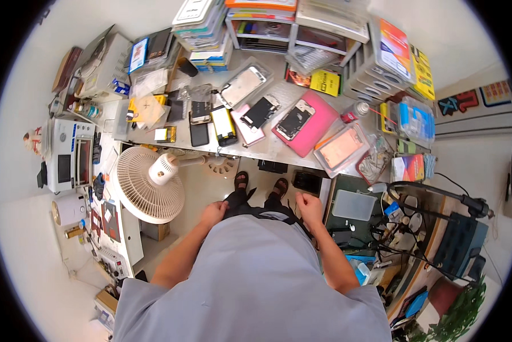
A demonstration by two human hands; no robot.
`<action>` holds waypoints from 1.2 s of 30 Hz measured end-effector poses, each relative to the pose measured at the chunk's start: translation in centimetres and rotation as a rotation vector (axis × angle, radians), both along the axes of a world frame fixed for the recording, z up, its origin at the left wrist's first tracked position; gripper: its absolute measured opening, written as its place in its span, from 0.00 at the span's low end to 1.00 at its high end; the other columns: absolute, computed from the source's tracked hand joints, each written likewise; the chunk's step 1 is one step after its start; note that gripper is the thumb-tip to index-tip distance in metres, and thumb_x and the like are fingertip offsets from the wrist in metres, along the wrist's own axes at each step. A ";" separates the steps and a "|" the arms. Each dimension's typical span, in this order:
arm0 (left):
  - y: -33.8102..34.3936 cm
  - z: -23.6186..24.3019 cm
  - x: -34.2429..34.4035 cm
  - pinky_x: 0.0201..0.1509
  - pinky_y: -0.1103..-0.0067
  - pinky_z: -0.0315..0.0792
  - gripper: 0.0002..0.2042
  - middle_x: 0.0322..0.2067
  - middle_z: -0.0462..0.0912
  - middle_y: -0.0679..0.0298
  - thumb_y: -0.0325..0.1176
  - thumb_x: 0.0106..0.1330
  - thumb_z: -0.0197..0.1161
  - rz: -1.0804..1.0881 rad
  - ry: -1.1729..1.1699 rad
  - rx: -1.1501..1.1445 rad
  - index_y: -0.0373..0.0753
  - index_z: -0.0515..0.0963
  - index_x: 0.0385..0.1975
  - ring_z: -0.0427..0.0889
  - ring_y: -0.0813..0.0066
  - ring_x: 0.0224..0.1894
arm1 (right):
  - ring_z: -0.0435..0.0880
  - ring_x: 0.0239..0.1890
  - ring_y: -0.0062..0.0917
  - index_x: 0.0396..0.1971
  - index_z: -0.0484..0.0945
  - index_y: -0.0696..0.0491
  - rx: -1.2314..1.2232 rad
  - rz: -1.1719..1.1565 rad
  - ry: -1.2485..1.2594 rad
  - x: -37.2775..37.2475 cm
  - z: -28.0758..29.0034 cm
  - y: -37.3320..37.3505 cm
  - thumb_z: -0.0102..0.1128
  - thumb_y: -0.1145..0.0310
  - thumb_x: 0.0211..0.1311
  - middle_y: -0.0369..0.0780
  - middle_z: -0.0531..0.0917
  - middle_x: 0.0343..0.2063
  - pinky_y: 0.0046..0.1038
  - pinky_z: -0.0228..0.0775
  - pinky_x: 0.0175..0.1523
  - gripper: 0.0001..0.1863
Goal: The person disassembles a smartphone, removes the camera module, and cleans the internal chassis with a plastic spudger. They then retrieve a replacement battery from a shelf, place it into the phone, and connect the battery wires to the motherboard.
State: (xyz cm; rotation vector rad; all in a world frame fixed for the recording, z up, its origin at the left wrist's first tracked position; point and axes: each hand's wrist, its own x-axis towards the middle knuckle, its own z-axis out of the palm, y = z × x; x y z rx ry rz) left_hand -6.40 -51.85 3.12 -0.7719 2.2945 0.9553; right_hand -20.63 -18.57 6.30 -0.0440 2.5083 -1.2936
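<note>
My left hand (214,212) hangs beside my waist at the left, its fingers curled together next to the dark trousers (237,200). My right hand (309,207) is at the other side of my waist, also closed, near a dark strip of cloth; anything inside either fist is hidden. Both hands are apart from the workbench (250,149) ahead. On it lie an opened phone (295,119) on a pink pad (315,130), another opened phone (260,112), a yellow-edged phone (224,125) and a black phone (199,134).
A white fan (150,181) stands close at my left. A plastic tray (353,204) rests on the side bench at the right, near a black lamp arm (432,191) and tangled cables. Box stacks (202,25) and drawers (375,68) line the back. A small oven (70,155) stands far left.
</note>
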 end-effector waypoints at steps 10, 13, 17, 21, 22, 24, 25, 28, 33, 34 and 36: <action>-1.2 4.3 -2.6 0.46 0.63 0.77 0.19 0.35 0.85 0.49 0.49 0.73 0.53 -0.015 -0.047 0.009 0.40 0.84 0.38 0.85 0.53 0.41 | 0.64 0.12 0.38 0.15 0.70 0.61 0.062 0.078 0.033 -0.2 1.4 -4.0 0.61 0.61 0.66 0.49 0.67 0.11 0.38 0.58 0.22 0.24; -2.4 3.0 -3.4 0.43 0.60 0.77 0.16 0.32 0.86 0.51 0.47 0.73 0.53 0.028 0.124 -0.001 0.42 0.83 0.41 0.84 0.49 0.38 | 0.64 0.11 0.36 0.15 0.70 0.61 0.041 0.093 0.061 -0.9 3.5 -6.8 0.61 0.61 0.66 0.49 0.66 0.11 0.37 0.58 0.22 0.24; -4.3 2.3 -7.5 0.43 0.58 0.75 0.14 0.37 0.85 0.49 0.41 0.74 0.52 0.196 0.320 -0.128 0.40 0.79 0.49 0.83 0.47 0.42 | 0.66 0.11 0.31 0.16 0.73 0.61 0.033 0.066 0.018 -2.3 5.9 -10.1 0.61 0.60 0.67 0.48 0.68 0.11 0.35 0.60 0.22 0.23; -8.6 4.3 -15.3 0.50 0.60 0.72 0.16 0.43 0.77 0.45 0.28 0.68 0.58 0.317 0.747 -0.072 0.31 0.72 0.54 0.78 0.47 0.45 | 0.71 0.12 0.31 0.17 0.75 0.61 0.110 0.086 -0.014 -2.3 5.5 -11.2 0.60 0.57 0.68 0.46 0.72 0.11 0.34 0.63 0.23 0.24; -9.8 4.1 -17.0 0.51 0.60 0.71 0.18 0.42 0.77 0.46 0.27 0.66 0.60 0.321 0.805 -0.146 0.30 0.72 0.54 0.77 0.48 0.44 | 0.72 0.13 0.31 0.18 0.75 0.61 0.164 0.122 -0.007 -2.3 5.3 -11.2 0.60 0.56 0.68 0.46 0.73 0.11 0.34 0.64 0.24 0.24; -11.7 3.4 -19.7 0.52 0.61 0.71 0.21 0.41 0.77 0.48 0.28 0.64 0.63 0.314 0.878 -0.320 0.30 0.71 0.55 0.76 0.48 0.44 | 0.74 0.14 0.32 0.18 0.76 0.61 0.210 0.122 -0.023 -2.3 5.4 -11.5 0.60 0.55 0.68 0.45 0.74 0.12 0.34 0.65 0.24 0.25; -12.5 2.9 -20.8 0.51 0.62 0.71 0.21 0.41 0.77 0.48 0.29 0.63 0.64 0.301 0.893 -0.418 0.30 0.71 0.55 0.76 0.49 0.44 | 0.75 0.14 0.33 0.18 0.77 0.60 0.199 0.083 -0.047 -2.3 5.8 -11.8 0.60 0.55 0.68 0.45 0.75 0.12 0.34 0.66 0.25 0.25; -14.3 1.5 -22.4 0.52 0.61 0.70 0.24 0.40 0.77 0.49 0.31 0.62 0.66 0.332 0.820 -0.430 0.30 0.70 0.56 0.76 0.49 0.45 | 0.75 0.15 0.36 0.19 0.78 0.60 0.218 0.012 -0.074 -2.1 5.8 -11.9 0.61 0.54 0.68 0.46 0.77 0.13 0.34 0.67 0.26 0.25; -16.1 0.3 -22.7 0.51 0.64 0.72 0.19 0.41 0.77 0.48 0.28 0.62 0.65 0.382 0.752 -0.205 0.29 0.73 0.51 0.77 0.50 0.44 | 0.77 0.17 0.40 0.19 0.79 0.60 0.286 -0.020 -0.083 -1.9 5.5 -12.3 0.61 0.53 0.68 0.48 0.77 0.14 0.36 0.68 0.27 0.25; -16.3 -0.1 -22.8 0.49 0.64 0.73 0.16 0.38 0.78 0.49 0.27 0.61 0.64 0.390 0.779 -0.218 0.29 0.75 0.48 0.78 0.51 0.42 | 0.77 0.17 0.40 0.19 0.79 0.60 0.279 -0.028 -0.082 -2.0 5.8 -12.6 0.61 0.53 0.67 0.49 0.77 0.15 0.37 0.68 0.27 0.25; -16.7 -0.6 -22.7 0.44 0.65 0.75 0.14 0.34 0.80 0.51 0.28 0.61 0.64 0.351 0.804 -0.266 0.31 0.77 0.46 0.80 0.54 0.36 | 0.78 0.18 0.41 0.19 0.79 0.60 0.272 -0.033 -0.078 -1.9 5.7 -12.8 0.61 0.53 0.67 0.49 0.78 0.15 0.38 0.68 0.28 0.25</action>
